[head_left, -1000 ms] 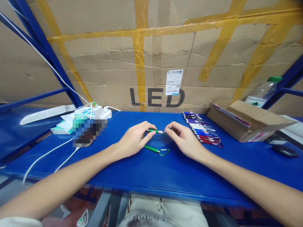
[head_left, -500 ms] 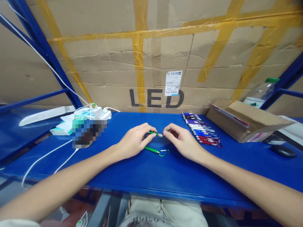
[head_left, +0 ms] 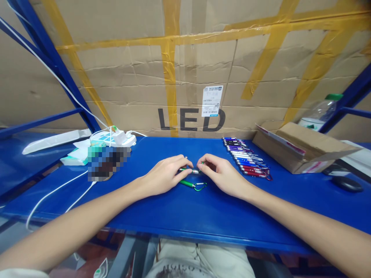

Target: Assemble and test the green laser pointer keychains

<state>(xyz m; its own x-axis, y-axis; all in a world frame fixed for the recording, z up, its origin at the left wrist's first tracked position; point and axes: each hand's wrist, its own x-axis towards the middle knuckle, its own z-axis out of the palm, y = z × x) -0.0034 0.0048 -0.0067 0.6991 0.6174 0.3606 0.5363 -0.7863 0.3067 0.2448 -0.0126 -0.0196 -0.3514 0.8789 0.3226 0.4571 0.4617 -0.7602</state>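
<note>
A green metal tube with carabiner clip [head_left: 188, 183] is laid on the blue tabletop [head_left: 185, 216], seemingly for easy reach. Beyond, a slim silver-ended tube [head_left: 195, 172] is gripped by the left hand [head_left: 162, 174], apparently for steadiness; a thin green piece [head_left: 202, 164], mostly hidden, is pinched by the right hand [head_left: 224, 173]. Multicoloured metal tubes [head_left: 242, 155] are rowed by colour. "LED" is printed on brown cardboard [head_left: 130, 85]; the white label [head_left: 212, 101] can't be read.

cardboard box [head_left: 315, 144], green-capped bottle [head_left: 321, 111] behind, white power strip [head_left: 129, 139], probably a black mouse [head_left: 347, 184]
</note>
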